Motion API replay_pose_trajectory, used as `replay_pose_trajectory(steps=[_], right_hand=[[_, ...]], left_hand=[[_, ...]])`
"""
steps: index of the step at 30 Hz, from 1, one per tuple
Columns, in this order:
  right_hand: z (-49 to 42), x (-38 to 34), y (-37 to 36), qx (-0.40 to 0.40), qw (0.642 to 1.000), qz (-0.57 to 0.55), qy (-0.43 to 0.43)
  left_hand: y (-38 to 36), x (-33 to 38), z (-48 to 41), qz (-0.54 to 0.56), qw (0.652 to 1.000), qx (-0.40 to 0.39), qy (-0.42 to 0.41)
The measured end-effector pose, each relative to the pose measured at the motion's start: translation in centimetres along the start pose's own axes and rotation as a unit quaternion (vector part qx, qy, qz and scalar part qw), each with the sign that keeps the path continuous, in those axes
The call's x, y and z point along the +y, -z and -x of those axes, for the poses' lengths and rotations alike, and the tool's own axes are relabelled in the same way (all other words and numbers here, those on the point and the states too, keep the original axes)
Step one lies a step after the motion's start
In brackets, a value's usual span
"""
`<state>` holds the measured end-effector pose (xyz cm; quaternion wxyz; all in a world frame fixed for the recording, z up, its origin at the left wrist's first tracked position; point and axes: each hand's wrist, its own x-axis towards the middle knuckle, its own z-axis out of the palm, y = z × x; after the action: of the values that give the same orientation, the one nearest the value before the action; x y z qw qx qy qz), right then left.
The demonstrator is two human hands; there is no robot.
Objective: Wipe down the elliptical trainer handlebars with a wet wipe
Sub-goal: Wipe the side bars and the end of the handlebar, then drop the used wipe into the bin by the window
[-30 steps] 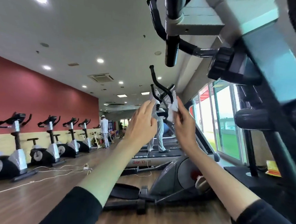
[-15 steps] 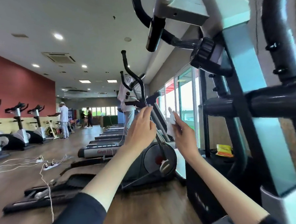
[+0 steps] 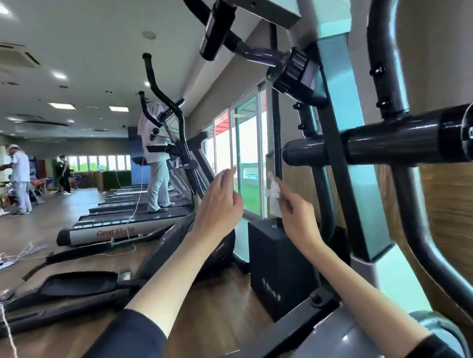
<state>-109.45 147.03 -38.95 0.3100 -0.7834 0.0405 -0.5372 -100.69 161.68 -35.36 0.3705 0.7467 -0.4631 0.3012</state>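
Wood-look gym flooring (image 3: 19, 229) runs under a row of silver-sided treadmills (image 3: 110, 226) set along tall sliding glass doors (image 3: 248, 152). 1 person in white clothing (image 3: 156, 157) stands on a treadmill belt in the middle distance.

2 bare hands are raised at centre frame, both forearms ending in dark sleeves (image 3: 131, 341).

- Left hand (image 3: 220, 202): fingers relaxed and slightly curved, pointing upward, holding nothing.
- Right hand (image 3: 296, 218): thumb and fingers pinch a crumpled white wet wipe (image 3: 273, 193), which stands above the fingertips.

The wipe sits just right of the left hand, with a gap between them, and left of the elliptical trainer's teal and silver upright column (image 3: 342, 107). The trainer's curved black handlebar tube (image 3: 381, 49) rises at upper right, well apart from the wipe. A short black foam grip (image 3: 216, 31) hangs at top centre. Contact between the wipe and the thin black bar behind it cannot be determined.

A black box-shaped unit (image 3: 277, 264) stands on the floor below the right hand.
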Motion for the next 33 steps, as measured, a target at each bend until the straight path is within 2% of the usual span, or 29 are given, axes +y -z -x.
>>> replay_pose_trajectory(steps=[7,16,22,26,33], right_hand=[[1.3,0.2,2.5,0.020,1.000,0.015,0.013],[4.3,2.3,7.4,0.073,0.992,0.098,-0.009],[7.2,2.6,12.7,0.116,0.981,0.155,-0.029],[9.3,2.3,16.3,0.157,0.960,0.229,-0.034],[13.3,-0.5,23.2,0.191,0.934,0.294,-0.072]], left_hand=[[-2.9,1.5,-0.5,0.061,0.998,-0.015,-0.028],[-8.9,5.7,0.2,0.176,0.980,-0.065,-0.070],[-11.7,10.9,1.3,0.253,0.958,-0.076,-0.110],[-12.9,14.4,2.3,0.295,0.943,-0.088,-0.129],[-14.2,21.4,4.5,0.372,0.905,-0.110,-0.177]])
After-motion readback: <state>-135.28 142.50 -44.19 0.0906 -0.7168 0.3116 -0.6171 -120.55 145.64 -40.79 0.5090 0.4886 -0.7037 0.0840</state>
